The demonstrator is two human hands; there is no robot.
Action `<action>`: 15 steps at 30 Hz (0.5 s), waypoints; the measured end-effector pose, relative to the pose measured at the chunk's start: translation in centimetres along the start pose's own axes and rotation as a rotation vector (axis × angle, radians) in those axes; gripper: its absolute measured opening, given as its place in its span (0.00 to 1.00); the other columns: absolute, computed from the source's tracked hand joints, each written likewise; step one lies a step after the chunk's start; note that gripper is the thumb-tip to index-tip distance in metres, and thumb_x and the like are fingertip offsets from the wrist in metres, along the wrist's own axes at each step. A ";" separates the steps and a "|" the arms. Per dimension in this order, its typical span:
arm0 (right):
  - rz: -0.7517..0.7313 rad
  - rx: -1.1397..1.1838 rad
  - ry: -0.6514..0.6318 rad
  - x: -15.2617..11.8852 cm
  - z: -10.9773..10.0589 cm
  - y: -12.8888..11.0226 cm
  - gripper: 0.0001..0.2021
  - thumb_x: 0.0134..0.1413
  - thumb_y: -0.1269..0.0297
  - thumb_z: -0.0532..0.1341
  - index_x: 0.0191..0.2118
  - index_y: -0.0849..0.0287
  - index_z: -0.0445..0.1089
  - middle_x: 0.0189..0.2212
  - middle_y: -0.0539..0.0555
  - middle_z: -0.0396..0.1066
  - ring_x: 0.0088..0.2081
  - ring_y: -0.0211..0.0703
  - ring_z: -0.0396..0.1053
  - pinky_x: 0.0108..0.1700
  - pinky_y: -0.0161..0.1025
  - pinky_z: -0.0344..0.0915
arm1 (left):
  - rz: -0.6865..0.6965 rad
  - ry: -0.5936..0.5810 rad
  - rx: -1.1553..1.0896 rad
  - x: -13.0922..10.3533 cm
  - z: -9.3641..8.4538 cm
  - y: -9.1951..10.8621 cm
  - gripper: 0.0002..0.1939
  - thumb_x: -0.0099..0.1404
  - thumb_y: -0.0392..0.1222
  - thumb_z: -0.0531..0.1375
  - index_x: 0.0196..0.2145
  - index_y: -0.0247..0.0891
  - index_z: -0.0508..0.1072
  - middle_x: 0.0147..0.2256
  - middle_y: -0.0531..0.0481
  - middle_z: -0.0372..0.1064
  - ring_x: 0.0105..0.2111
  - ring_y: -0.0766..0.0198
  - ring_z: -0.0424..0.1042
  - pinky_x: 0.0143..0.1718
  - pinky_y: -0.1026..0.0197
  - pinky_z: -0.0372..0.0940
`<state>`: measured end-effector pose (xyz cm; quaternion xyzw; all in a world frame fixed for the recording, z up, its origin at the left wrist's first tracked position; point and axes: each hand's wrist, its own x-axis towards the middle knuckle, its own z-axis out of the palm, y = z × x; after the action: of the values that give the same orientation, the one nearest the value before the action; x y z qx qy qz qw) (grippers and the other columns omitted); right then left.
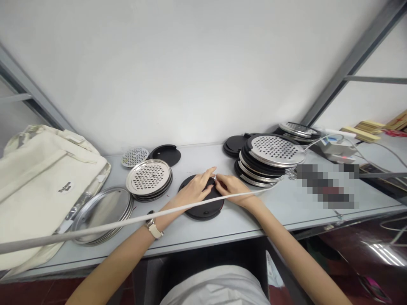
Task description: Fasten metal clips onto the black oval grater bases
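Note:
A round black plastic disc (208, 210) lies flat on the table in front of me. My left hand (197, 186) rests over its upper left part, fingers stretched out and the thumb apart. At the disc's upper right edge, my right hand (229, 187) has its fingertips pinched together. A small shiny bit shows between the two hands, too small and covered to name. To the left is a stack of metal grater plates (149, 177) with rows of holes. On the right stands a taller pile of grater plates and black discs (270, 159).
Smooth metal discs (104, 214) are stacked at the left, beside a cream cloth bag (57, 186). More black discs (167, 155) lie along the wall. A pale cable (178, 208) crosses in front of my forearms. A white power strip (338, 148) sits at the right.

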<state>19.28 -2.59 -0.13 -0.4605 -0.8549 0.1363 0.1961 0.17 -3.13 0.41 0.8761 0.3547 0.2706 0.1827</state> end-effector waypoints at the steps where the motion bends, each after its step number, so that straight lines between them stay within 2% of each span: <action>1: 0.000 -0.002 -0.003 0.0 0.0 0.0 0.08 0.61 0.66 0.50 0.33 0.61 0.64 0.25 0.54 0.69 0.24 0.38 0.63 0.29 0.34 0.53 | 0.003 -0.001 -0.006 0.0 0.0 0.0 0.29 0.66 0.33 0.52 0.63 0.40 0.47 0.55 0.41 0.62 0.54 0.56 0.64 0.55 0.50 0.61; 8: 0.009 -0.007 -0.015 0.0 0.0 0.0 0.09 0.60 0.67 0.51 0.37 0.62 0.67 0.25 0.54 0.70 0.24 0.38 0.63 0.28 0.34 0.53 | 0.030 -0.005 -0.033 0.1 0.1 -0.3 0.30 0.66 0.32 0.52 0.63 0.40 0.47 0.56 0.41 0.61 0.55 0.56 0.64 0.55 0.49 0.62; 15: 0.032 -0.018 -0.016 0.0 -0.1 -0.2 0.09 0.58 0.67 0.52 0.29 0.60 0.65 0.21 0.52 0.67 0.20 0.36 0.59 0.25 0.34 0.49 | 0.038 0.012 -0.033 0.2 0.2 -0.6 0.29 0.66 0.33 0.52 0.62 0.41 0.47 0.56 0.42 0.60 0.57 0.57 0.62 0.57 0.50 0.60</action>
<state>19.18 -2.66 0.04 -0.4746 -0.8502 0.1356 0.1829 0.12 -2.63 -0.02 0.8779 0.3348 0.2852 0.1896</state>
